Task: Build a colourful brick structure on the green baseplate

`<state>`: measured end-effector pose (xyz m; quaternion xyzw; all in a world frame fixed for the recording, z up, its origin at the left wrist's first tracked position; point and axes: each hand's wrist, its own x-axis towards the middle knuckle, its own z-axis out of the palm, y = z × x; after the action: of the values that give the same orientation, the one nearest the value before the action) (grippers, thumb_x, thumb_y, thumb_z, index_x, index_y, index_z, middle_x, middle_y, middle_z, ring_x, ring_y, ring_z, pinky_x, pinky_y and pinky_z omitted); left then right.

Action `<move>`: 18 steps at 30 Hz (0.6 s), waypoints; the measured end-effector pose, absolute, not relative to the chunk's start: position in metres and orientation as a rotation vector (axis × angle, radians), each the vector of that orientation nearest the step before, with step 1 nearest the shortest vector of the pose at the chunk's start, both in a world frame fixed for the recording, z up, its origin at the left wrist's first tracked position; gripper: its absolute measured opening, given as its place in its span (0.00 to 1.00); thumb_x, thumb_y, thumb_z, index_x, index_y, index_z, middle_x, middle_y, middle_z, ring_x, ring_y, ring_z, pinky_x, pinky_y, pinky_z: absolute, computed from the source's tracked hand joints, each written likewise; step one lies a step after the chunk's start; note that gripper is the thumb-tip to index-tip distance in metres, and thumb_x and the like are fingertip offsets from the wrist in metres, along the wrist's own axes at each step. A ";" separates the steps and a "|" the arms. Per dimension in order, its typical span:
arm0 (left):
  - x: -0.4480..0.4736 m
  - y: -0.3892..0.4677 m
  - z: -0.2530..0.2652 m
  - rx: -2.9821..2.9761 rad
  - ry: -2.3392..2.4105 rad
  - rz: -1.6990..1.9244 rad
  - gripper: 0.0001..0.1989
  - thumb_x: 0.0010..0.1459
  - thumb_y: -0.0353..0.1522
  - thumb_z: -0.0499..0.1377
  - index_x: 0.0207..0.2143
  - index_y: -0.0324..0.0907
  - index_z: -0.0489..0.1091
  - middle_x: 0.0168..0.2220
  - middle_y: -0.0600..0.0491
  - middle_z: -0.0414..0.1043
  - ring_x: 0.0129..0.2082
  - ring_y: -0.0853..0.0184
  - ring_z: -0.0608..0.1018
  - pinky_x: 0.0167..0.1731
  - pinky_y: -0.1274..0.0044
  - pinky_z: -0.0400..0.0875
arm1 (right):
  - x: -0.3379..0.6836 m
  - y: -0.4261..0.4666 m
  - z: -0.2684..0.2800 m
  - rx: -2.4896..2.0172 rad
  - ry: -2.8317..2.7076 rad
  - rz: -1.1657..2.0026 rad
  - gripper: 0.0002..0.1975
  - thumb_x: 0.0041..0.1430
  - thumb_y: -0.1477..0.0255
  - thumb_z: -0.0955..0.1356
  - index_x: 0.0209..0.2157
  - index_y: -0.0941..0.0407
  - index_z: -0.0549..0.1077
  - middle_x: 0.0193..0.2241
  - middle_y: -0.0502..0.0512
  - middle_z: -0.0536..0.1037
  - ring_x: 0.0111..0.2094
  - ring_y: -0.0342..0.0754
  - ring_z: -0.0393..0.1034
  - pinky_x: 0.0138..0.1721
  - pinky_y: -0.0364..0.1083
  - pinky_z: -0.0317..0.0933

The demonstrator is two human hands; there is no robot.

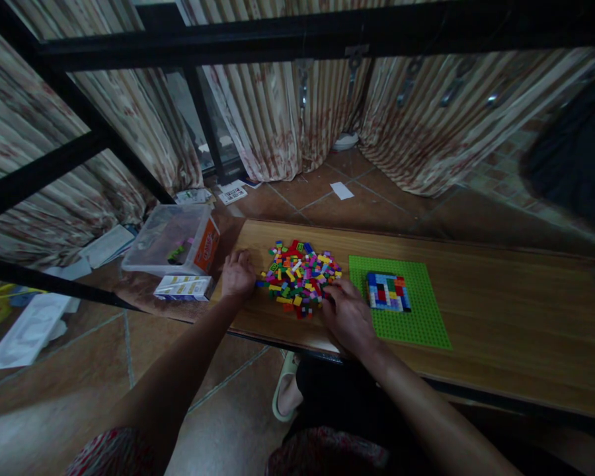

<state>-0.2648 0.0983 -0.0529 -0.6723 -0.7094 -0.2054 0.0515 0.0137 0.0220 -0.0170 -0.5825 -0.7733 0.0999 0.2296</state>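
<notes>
A heap of small toy bricks [297, 274] in many colours lies loose on the wooden bench top. At the heap's left side, my left hand [238, 274] rests on the wood with its fingers curled in; whether anything is inside them is hidden. My right hand [350, 316] reaches the heap's right edge, fingertips drawn together among the bricks, and I cannot make out what is between them. Just right of that hand lies a green baseplate [416, 320]. A low block of joined bricks [387, 292], with blue, white, red and orange parts, sits on it.
Left of the bench stands a clear plastic box [166, 238] with an orange label and a few bricks inside. Beside it is a small white and blue carton [183, 288]. A black metal frame [297, 39] and curtains [258, 119] rise behind. Papers [342, 191] lie on the floor.
</notes>
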 end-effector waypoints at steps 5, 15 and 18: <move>-0.266 0.098 -0.054 -2.047 -2.159 -0.622 0.17 0.58 0.29 0.47 0.46 0.38 0.70 0.46 0.42 0.72 0.47 0.54 0.70 0.49 0.64 0.64 | 0.001 0.022 -0.020 -1.646 -2.140 0.230 0.14 0.56 0.66 0.67 0.43 0.56 0.74 0.47 0.61 0.71 0.48 0.56 0.64 0.52 0.54 0.57; -0.267 0.100 -0.055 -2.058 -2.161 -0.654 0.18 0.58 0.29 0.47 0.47 0.38 0.70 0.47 0.41 0.71 0.49 0.54 0.70 0.50 0.64 0.63 | 0.000 0.022 -0.027 -1.646 -2.124 0.166 0.11 0.58 0.68 0.66 0.41 0.55 0.74 0.44 0.59 0.73 0.46 0.56 0.62 0.49 0.54 0.56; -0.266 0.100 -0.055 -2.058 -2.151 -0.634 0.18 0.58 0.29 0.47 0.46 0.37 0.70 0.46 0.41 0.72 0.48 0.54 0.70 0.50 0.64 0.63 | 0.000 0.023 -0.021 -1.712 -2.137 0.143 0.17 0.57 0.64 0.67 0.46 0.58 0.72 0.46 0.62 0.72 0.46 0.58 0.62 0.47 0.54 0.56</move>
<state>-0.2663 0.0996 -0.0545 -0.6752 -0.7059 -0.2081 0.0490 0.0003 0.0232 -0.0215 -0.6119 -0.7640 0.0511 0.1985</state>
